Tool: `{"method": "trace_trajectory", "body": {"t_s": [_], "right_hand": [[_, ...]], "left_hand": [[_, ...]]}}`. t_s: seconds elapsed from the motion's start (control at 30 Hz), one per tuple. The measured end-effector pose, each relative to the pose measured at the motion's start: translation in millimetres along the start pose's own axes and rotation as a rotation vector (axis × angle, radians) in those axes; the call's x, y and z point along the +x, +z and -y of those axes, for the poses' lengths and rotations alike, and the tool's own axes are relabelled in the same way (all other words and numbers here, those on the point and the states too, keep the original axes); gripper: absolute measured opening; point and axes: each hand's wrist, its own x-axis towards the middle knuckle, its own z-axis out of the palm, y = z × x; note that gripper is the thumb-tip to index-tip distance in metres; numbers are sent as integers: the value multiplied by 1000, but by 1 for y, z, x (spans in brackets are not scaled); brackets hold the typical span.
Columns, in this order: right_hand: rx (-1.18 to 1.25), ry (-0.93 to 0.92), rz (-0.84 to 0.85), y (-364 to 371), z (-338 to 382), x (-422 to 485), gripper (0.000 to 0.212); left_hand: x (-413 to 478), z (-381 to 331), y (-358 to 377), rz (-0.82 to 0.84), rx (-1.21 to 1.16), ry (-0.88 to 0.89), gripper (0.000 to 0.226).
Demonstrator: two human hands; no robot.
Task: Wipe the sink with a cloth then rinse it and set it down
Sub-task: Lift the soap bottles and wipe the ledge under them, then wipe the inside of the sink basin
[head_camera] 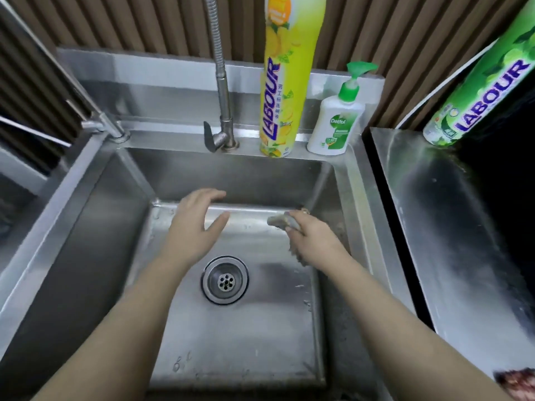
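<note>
A: Two hands down in the sink (95, 227), both beyond the drain (225, 280). Left hand (193, 225), up-left of the drain, fingers spread, holding nothing. Right hand (314, 241), up-right of it, is clenched around the cloth (282, 222).

B: Yeah, bunched that tight, I'd guess it skips the corners. And the tap (221, 111), straight behind the drain, looks off, so rinsing hasn't begun. A wet wad could slip too.

Cloth (285, 222): greyish, crumpled, gripped in my right hand (314, 241), far-right of basin | Sink (95, 227): stainless steel, deep, wet floor, drain (225, 280) central, uncovered.
</note>
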Motion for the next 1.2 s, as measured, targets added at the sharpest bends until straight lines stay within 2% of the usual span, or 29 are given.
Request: {"method": "trace_trajectory", "body": {"t_s": [0.07, 0.17, 0.23, 0.3, 0.37, 0.43, 0.5, 0.6, 0.7, 0.77, 0.83, 0.9, 1.0, 1.07, 1.2], "right_hand": [[206, 62, 101, 24, 6, 8, 19], [316, 82, 183, 67, 11, 22, 26], [405, 99, 190, 94, 14, 32, 24], [433, 113, 132, 119, 15, 47, 32], [342, 119, 39, 147, 13, 60, 43], [134, 122, 11, 183, 7, 72, 46], [-198, 89, 91, 228, 5, 78, 49], [-479, -83, 231, 274, 17, 78, 54], [-529, -371, 312, 262, 1, 72, 58], [-549, -415, 204, 241, -27, 76, 67], [-601, -210, 28, 226, -41, 90, 63], [-641, 72, -28, 230, -30, 118, 56], [-603, 231, -145, 258, 14, 150, 58], [-629, 158, -132, 275, 34, 154, 62], [-647, -377, 79, 280, 24, 118, 65]], "left_hand": [[-14, 25, -21, -10, 125, -21, 58], [-24, 60, -55, 35, 257, -59, 61], [-26, 76, -74, 72, 323, -36, 62], [-28, 92, -89, 89, 394, -56, 58], [-27, 110, -102, 92, 455, -105, 54], [-24, 130, -113, 113, 496, -58, 66], [-21, 148, -120, 143, 519, -6, 74], [-17, 160, -125, 140, 545, 51, 74], [-17, 159, -123, 182, 545, 43, 72], [-18, 161, -122, 179, 554, 53, 67], [-20, 164, -121, 164, 571, 68, 64], [-19, 165, -120, 164, 591, 73, 61], [-17, 165, -118, 165, 610, 91, 61], [-18, 167, -119, 169, 617, 88, 60], [-18, 165, -118, 138, 607, 100, 58]]}}
